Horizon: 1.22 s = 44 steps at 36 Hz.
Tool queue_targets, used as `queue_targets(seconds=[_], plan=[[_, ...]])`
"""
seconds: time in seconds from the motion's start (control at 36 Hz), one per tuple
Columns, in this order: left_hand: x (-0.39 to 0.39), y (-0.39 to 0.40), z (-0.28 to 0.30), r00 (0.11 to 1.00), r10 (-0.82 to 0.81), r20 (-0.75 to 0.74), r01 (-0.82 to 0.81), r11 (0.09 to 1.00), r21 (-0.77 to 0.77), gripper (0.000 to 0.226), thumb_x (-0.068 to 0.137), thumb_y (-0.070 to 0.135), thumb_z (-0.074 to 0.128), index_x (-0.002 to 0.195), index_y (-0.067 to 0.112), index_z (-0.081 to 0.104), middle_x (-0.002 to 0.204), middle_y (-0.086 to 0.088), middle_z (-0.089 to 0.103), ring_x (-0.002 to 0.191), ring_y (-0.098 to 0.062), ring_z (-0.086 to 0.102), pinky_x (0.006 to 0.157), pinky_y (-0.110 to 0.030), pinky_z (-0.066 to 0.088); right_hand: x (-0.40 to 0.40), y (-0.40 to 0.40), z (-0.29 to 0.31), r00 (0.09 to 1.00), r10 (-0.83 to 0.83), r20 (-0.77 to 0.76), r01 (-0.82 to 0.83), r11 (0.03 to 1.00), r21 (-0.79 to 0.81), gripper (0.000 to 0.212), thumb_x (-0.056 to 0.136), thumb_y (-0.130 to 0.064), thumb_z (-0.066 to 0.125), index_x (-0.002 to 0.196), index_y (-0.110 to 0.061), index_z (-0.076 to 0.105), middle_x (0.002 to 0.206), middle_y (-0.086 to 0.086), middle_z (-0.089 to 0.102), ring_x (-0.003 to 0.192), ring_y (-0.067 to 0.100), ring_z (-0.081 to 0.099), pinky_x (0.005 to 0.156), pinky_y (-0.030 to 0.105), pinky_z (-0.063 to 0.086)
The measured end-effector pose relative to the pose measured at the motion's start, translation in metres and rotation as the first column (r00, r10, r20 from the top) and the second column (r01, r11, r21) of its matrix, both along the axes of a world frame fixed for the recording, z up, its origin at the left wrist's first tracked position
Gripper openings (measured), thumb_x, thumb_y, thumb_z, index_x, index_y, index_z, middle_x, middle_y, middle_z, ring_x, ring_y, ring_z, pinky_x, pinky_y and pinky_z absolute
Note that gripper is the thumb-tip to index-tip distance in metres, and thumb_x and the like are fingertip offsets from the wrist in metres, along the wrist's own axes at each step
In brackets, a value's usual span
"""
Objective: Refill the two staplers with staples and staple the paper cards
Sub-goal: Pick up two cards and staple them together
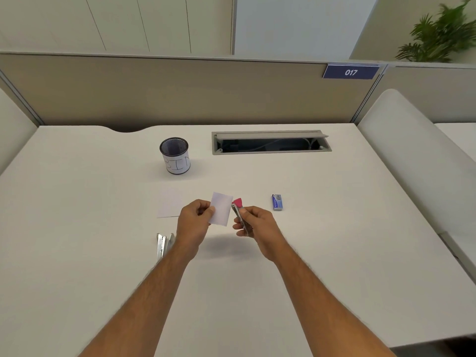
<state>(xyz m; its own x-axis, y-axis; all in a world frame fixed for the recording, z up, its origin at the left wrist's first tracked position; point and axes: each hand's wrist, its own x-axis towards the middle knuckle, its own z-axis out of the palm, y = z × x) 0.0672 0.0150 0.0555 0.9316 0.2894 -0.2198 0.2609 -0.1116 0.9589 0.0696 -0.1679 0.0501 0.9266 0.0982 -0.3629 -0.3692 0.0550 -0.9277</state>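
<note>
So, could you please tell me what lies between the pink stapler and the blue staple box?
Only bare desk separates the pink stapler from the blue staple box in the head view.

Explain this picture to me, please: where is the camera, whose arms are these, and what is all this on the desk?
There is no machine here. The single picture comes from a wide-angle camera worn on a person's head, looking forward and down, so the two bare arms are that person's own.

The left hand pinches a white paper card and holds it up above the desk. The right hand has its fingers curled round a small stapler with a pink top, its pink end close to the card's edge.

On the desk lie another white card, a second, silvery stapler partly hidden behind the left wrist, and a little blue box, probably staples. Farther back stand a mesh cup labelled BIN and an open cable hatch.
</note>
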Motion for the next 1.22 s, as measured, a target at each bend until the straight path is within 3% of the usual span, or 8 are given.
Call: queue_targets(seconds=[0.17,0.47,0.64,0.72,0.86,0.97,1.11,1.22], plan=[[0.003,-0.002,-0.001,1.000,-0.005,-0.001,0.005,0.999,0.038,0.007,0.096,0.013,0.067,0.092,0.012,0.071,0.090,-0.004,0.071,0.080,-0.018,0.059,0.075,-0.036,0.048,0.002,0.000,0.000,0.999,0.038,0.002,-0.038,0.999,-0.015,0.021,0.102,-0.023,0.062,0.108,-0.006,0.072,0.092,0.012,0.074,0.079,0.019,0.072,0.070,0.030,0.059],[0.007,0.000,0.000,1.000,0.001,0.027,-0.003,0.996,0.090,0.008,0.093,0.012,0.070,0.092,0.014,0.077,0.087,0.000,0.075,0.076,-0.015,0.061,0.070,-0.029,0.046,0.008,0.000,0.002,0.998,0.059,0.001,-0.059,0.998,0.006,0.027,0.100,-0.028,0.066,0.107,-0.003,0.073,0.092,0.010,0.075,0.081,0.020,0.069,0.072,0.032,0.057],[0.007,-0.004,0.000,0.998,-0.053,0.024,0.052,0.998,0.048,0.015,0.092,0.013,0.072,0.087,0.024,0.079,0.088,0.005,0.079,0.082,-0.015,0.068,0.077,-0.032,0.052,0.010,0.002,0.006,0.993,0.119,0.024,-0.117,0.991,-0.060,0.031,0.098,-0.031,0.069,0.105,-0.001,0.072,0.094,0.010,0.074,0.076,0.016,0.067,0.070,0.030,0.055],[0.008,-0.005,-0.001,0.998,-0.061,0.027,0.061,0.998,0.011,0.009,0.093,0.017,0.073,0.093,0.021,0.081,0.089,0.005,0.080,0.089,-0.017,0.071,0.082,-0.035,0.055,0.012,0.003,0.008,0.992,0.123,0.026,-0.120,0.990,-0.079,0.029,0.095,-0.031,0.073,0.095,-0.002,0.073,0.090,0.007,0.072,0.073,0.016,0.063,0.064,0.029,0.050],[0.009,-0.006,-0.002,0.999,-0.040,0.019,0.042,0.997,-0.067,0.007,0.091,0.018,0.076,0.091,0.021,0.082,0.087,0.001,0.080,0.084,-0.018,0.069,0.081,-0.041,0.056,0.014,0.004,0.009,0.994,0.108,0.021,-0.106,0.990,-0.096,0.025,0.091,-0.030,0.077,0.087,-0.005,0.072,0.083,0.004,0.071,0.070,0.015,0.062,0.060,0.026,0.047],[0.009,-0.007,-0.004,1.000,-0.026,0.012,0.027,0.995,-0.099,0.009,0.090,0.016,0.076,0.087,0.021,0.082,0.085,-0.001,0.079,0.082,-0.018,0.068,0.081,-0.041,0.055,0.014,0.004,0.009,0.994,0.105,0.011,-0.104,0.989,-0.108,0.030,0.090,-0.030,0.078,0.090,0.000,0.072,0.083,0.003,0.072,0.071,0.014,0.064,0.061,0.026,0.047],[0.007,-0.007,-0.005,0.999,-0.037,-0.002,0.037,0.991,-0.132,0.010,0.093,0.013,0.073,0.088,0.014,0.081,0.087,-0.007,0.078,0.081,-0.019,0.068,0.086,-0.047,0.058,0.012,0.005,0.009,0.993,0.116,0.017,-0.113,0.985,-0.133,0.023,0.091,-0.028,0.077,0.086,-0.007,0.071,0.082,0.002,0.072,0.069,0.014,0.064,0.060,0.024,0.047],[0.004,-0.007,-0.001,0.997,-0.083,0.002,0.081,0.973,-0.217,0.024,0.098,0.029,0.069,0.092,0.008,0.080,0.092,-0.012,0.078,0.082,-0.020,0.071,0.081,-0.041,0.061,0.011,0.005,0.008,0.993,0.111,0.026,-0.105,0.981,-0.164,0.020,0.093,-0.024,0.074,0.085,-0.006,0.069,0.079,0.002,0.070,0.069,0.015,0.062,0.060,0.025,0.045]])
